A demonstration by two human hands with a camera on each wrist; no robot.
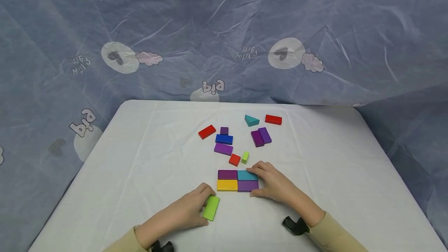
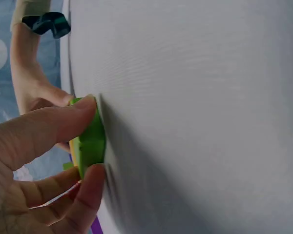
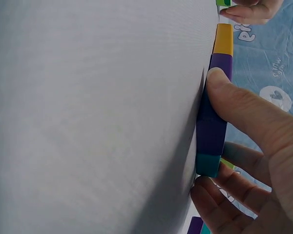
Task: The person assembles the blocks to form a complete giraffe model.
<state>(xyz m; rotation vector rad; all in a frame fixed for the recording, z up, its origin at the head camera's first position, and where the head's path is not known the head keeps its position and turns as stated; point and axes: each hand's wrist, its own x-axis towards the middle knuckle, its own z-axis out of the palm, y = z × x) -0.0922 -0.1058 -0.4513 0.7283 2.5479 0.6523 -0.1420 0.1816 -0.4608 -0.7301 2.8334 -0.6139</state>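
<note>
My left hand (image 1: 193, 207) pinches a light green rectangular block (image 1: 211, 208) by its ends, thumb at the near end and fingertips at the far end. It is just in front of a two-by-two group of blocks on the white table. That group has a maroon-purple block (image 1: 227, 174) and a teal block (image 1: 247, 175) behind, with a yellow block (image 1: 227, 185) and a purple block (image 1: 248, 186) in front. At the group's right end my right hand (image 1: 274, 182) holds the right pair, its thumb on the purple block (image 3: 216, 117) and its fingers by the teal block (image 3: 208, 165).
Behind the group lie a small red block (image 1: 234, 160) and a small green block (image 1: 245, 157). Farther back are a purple block (image 1: 223, 149), a blue block (image 1: 224, 139), a red block (image 1: 207, 132), a teal triangle (image 1: 251, 120) and several others. A patterned blue cloth hangs behind the table (image 1: 325, 147).
</note>
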